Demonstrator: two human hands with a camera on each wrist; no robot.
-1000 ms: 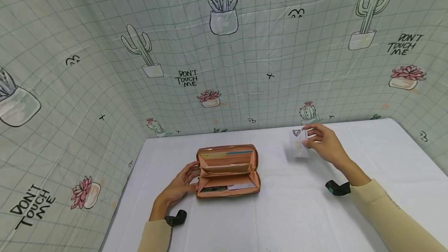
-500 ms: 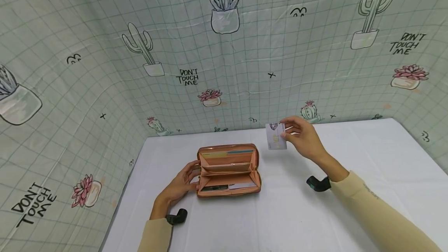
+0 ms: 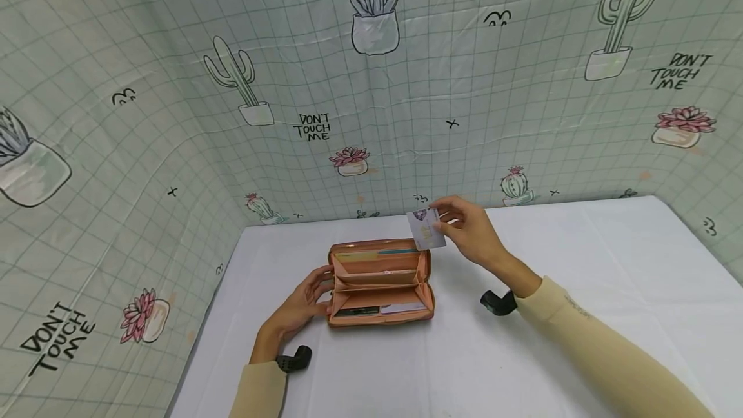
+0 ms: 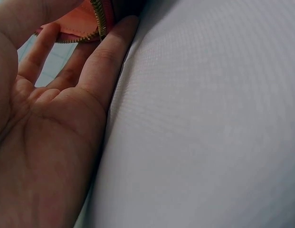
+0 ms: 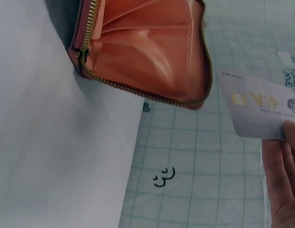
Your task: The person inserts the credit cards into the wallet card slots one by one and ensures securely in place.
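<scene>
An unzipped orange-brown wallet (image 3: 380, 281) spreads apart on the white table in the head view, its inner pockets facing up. Cards show in its back pocket, and a dark card and a white one sit in the front pocket. My left hand (image 3: 302, 298) holds the wallet's left end, thumb toward the front; the left wrist view shows the fingers at its zipper edge. Between thumb and fingers, my right hand (image 3: 473, 234) pinches a white VIP card (image 3: 425, 229), raised by the wallet's back right corner. In the right wrist view the card (image 5: 256, 104) is apart from the wallet (image 5: 147, 57).
The white cloth-covered table (image 3: 511, 353) stretches out to the right and front of the wallet. Behind and to the left rises a grid-patterned curtain (image 3: 406, 115) with cactus drawings. Dark wrist cameras (image 3: 498, 302) are strapped on both wrists.
My right hand has carried the VIP card leftward from the table's right side to the wallet's back right corner. The card now tilts slightly. My left hand and the wallet stay put.
</scene>
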